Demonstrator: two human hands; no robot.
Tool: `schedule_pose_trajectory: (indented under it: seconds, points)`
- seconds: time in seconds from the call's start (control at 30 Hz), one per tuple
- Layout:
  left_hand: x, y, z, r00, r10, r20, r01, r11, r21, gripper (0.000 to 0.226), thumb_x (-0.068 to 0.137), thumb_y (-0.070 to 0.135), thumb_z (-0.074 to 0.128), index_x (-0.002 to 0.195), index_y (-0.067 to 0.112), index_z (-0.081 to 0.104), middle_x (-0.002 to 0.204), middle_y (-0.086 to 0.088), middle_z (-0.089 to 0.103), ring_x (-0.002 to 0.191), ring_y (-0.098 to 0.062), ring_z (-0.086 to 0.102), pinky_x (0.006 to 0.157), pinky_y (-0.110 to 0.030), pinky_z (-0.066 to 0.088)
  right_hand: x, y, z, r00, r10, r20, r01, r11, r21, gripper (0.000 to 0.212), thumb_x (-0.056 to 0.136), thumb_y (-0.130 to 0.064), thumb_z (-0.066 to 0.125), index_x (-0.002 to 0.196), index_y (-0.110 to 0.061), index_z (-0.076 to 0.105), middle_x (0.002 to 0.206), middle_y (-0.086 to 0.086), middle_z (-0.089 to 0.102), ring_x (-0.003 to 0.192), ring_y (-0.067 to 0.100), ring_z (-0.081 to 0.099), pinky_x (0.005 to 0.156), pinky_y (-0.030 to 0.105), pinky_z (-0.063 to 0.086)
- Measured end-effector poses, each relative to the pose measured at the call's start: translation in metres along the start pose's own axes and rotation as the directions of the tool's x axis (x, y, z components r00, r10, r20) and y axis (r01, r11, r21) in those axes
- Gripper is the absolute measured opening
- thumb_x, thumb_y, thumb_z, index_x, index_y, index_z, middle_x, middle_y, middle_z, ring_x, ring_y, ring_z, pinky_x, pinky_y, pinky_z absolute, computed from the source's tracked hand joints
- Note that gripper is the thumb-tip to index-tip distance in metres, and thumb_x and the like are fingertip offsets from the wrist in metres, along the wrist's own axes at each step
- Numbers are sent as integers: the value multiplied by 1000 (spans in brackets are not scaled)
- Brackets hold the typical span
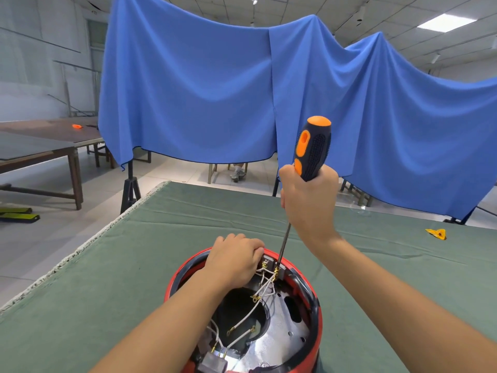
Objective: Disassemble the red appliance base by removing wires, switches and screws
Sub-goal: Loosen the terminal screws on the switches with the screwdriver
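Fingers: right hand [309, 200] grips screwdriver [312, 149]; left hand [236, 258] curled on red base [318, 313] | green cloth table [134, 265] | blue drape [201, 90]

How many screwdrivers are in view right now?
1: the screwdriver, gripped upright in the right hand, tip down at the far rim of the red base. None else visible.

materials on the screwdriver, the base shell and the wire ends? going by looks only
Screwdriver: handle looks like black textured rubber over orange plastic, matte; shaft is thin dark metal.
Red appliance base: glossy red shell, probably plastic, though painted metal can't be ruled out; the inner plate reflects like bare metal.
Wires: white, dull insulation, possibly woven sleeving; terminals are yellow and shiny, likely brass.
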State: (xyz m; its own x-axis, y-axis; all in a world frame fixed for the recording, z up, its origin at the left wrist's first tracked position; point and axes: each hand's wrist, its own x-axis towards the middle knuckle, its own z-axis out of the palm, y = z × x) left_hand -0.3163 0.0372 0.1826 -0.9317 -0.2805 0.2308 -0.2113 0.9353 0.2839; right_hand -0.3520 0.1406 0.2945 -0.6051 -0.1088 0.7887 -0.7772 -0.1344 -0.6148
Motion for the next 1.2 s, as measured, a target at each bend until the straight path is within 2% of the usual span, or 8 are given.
schedule_pose_trajectory:
  seconds: [0.1,0.2,0.37,0.5,0.73,0.87,0.97,1.2]
  points:
    - [0,-1,1,1000,5,-6,-5,1000,19,35,101,38,27,123,33,54,116,-3,57,111,-26,47,92,-39,31,2,1,8,1000,21,20,-21,1000,-9,30,64,-14,51,53,-20,24,49,3,24,49,34,27,41,43,29]
    - [-1,-2,2,1000,11,-7,-11,1000,7,35,101,38,28,127,35,51,118,-3,56,112,-25,47,94,-39,30,15,7,5,992,122,-23,-122,993,5,30,65,-16,51,51,-22,26,45,-7,24,50,23,29,44,37,27]
    - [0,-4,1,1000,22,5,-22,1000,-7,35,101,35,29,129,35,49,121,-3,56,113,-24,46,95,-39,30,37,34,-16,930,343,-134,-331,938,102,36,78,-7,52,55,-19,26,39,-7,24,32,16,28,37,18,22]
    - [2,-4,0,1000,22,2,-22,999,-24,35,101,32,29,128,35,51,120,-2,56,113,-24,47,93,-38,29,46,52,-21,885,426,-188,-409,904,123,32,77,-8,51,57,-18,28,37,-7,25,31,14,29,36,17,23]
    - [2,-4,0,1000,20,0,-20,999,-28,35,101,31,30,128,34,51,120,-2,56,111,-23,47,92,-38,30,54,86,-33,726,610,-317,-589,790,173,14,74,-12,53,66,-14,41,45,0,37,28,12,34,35,14,26]
    - [3,-7,1,1000,22,-9,-22,999,-38,34,100,31,31,127,34,52,119,0,57,111,-22,47,90,-37,30,49,99,-36,667,681,-303,-656,729,196,12,74,-14,53,65,-14,44,33,-5,40,29,13,32,34,15,26]
    - [3,-7,1,1000,21,-1,-21,999,-28,34,100,32,31,126,35,53,118,0,57,110,-22,47,89,-37,30,37,101,-32,685,687,-243,-668,725,168,14,74,-17,54,64,-15,44,31,-6,39,29,12,33,34,15,25]
    - [3,-7,-1,999,34,0,-34,999,-14,34,100,30,32,126,35,54,118,-2,58,111,-24,49,91,-37,31,41,66,-34,794,580,-184,-526,806,270,22,67,-16,53,55,-17,35,36,-4,32,30,14,30,36,16,23]
